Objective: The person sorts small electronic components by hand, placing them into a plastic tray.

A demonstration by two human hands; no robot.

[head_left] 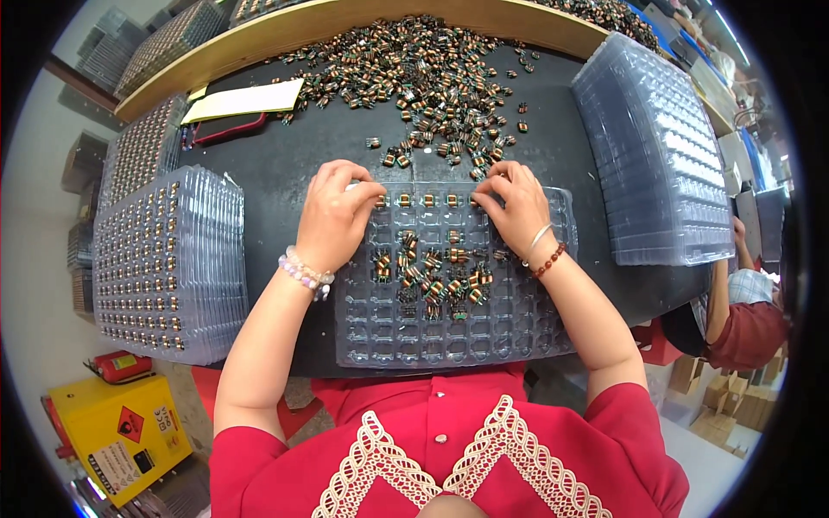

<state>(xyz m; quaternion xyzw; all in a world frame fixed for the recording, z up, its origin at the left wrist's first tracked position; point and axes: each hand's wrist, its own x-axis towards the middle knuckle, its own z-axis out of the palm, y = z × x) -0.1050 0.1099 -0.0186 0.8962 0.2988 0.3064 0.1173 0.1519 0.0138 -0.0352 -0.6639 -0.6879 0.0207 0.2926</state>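
- Fingertips of the left hand [337, 211] draw together at a copper-wound coil [380, 201] at the left end of the tray's far row; whether they pinch it or merely touch it, the view cannot tell.
- The right hand [518, 207] bends thumb and forefinger close together at another coil [474, 200] farther right along that row; its hold, too, is unclear.
- Between the two hands, more seated coils [428, 200] sit spaced in single pockets of the clear plastic tray [527, 345], which lies flat on a black tabletop [276, 164].
- Loose coils [440, 281] lie jumbled over the tray's middle, while its near rows show bare pockets.
- Beyond the tray, a large heap of coils [414, 82] spreads toward a wooden ledge [207, 62].
- At left, a tall stack of trays [216, 268] carries coils in its top layer; at right stands a stack of clear trays [635, 155].
- A pale yellow sheet [242, 101] lies near the heap's left side, partly over a red-edged case [229, 128].
- A beaded bracelet [302, 272] circles the left wrist; dark red beads [553, 259] circle the right.
- Below the table's left side, a red fire extinguisher [121, 367] rests atop a yellow cabinet [95, 419].
- At far right, a co-worker's red sleeve [747, 337] shows.
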